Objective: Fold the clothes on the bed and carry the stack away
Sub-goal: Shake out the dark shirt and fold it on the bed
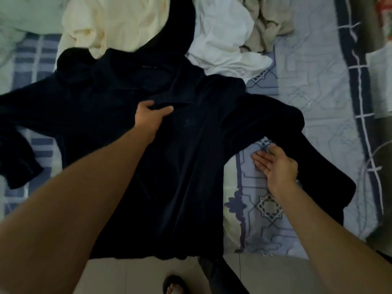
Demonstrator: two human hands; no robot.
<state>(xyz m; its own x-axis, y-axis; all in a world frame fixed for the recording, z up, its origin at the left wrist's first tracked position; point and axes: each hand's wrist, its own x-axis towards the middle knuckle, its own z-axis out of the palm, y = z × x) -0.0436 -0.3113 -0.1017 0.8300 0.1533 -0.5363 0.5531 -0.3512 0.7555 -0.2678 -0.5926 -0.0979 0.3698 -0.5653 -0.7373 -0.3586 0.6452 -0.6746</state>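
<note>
Navy cloth covers most of the bed (318, 85) in front of me: a dark long-sleeved shirt (180, 166) lies spread flat on the patterned sheet, collar away from me, hem hanging just over the near edge. My left hand (151, 115) is at the collar, its grip pinching the fabric there, thumb on top and fingers curled into the cloth. My right hand (275, 164) is just beside the shirt's right sleeve (318, 166), fingers straight and spread on the sheet, its outer edge touching the sleeve; it holds nothing.

Beyond the shirt wait the unfolded pieces: a cream garment (110, 24), a white garment (222, 39) and a beige one (269, 24), all crumpled in a heap.

I judge the step in hand to be bringing that right sleeve across the body. To do it well I should keep the collar pinned so the shirt does not slide, slip my right fingers under the sleeve near the shoulder rather than at the cuff, and lay it straight across so the side edge comes out even. Smoothing the body first would help, since creases run down its middle. The far left sleeve (19, 158) lies bunched and will want straightening too. No folded stack shows, so the task seems early.
</note>
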